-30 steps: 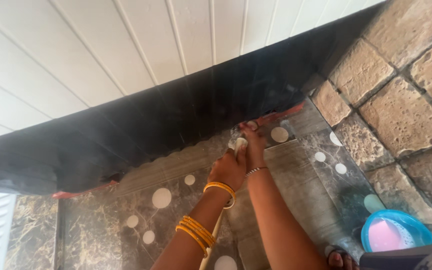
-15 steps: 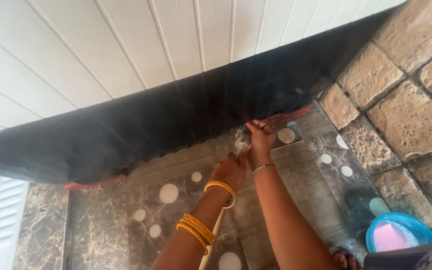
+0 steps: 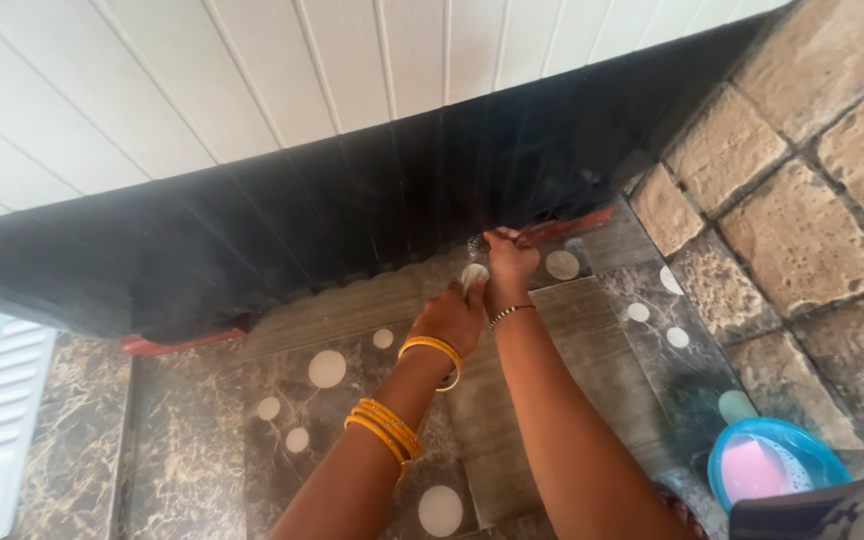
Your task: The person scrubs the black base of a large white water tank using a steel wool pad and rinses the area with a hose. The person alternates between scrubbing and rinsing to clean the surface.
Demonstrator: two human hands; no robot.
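A small pale object [image 3: 474,274], perhaps a cloth or sponge, sits just below the lower edge of the black panel [image 3: 352,220], a little right of centre in the view. The left hand [image 3: 450,318] is curled shut around it from the 7 o'clock side; what exactly the object is cannot be told. The right hand [image 3: 508,262] lies touching it at 3 o'clock, its fingers bent up against the panel's bottom edge, where a red strip [image 3: 577,222] shows; whether these fingers grip anything cannot be told. Orange bangles [image 3: 388,430] ring the left forearm, a thin bracelet [image 3: 508,314] the right wrist. Below the hands is a dark marbled floor [image 3: 202,450] with pale round spots. At 4 o'clock stands a blue basin [image 3: 822,462] with pink contents, beside a rough stone wall [image 3: 802,210]. White boards [image 3: 202,80] fill 12 o'clock.
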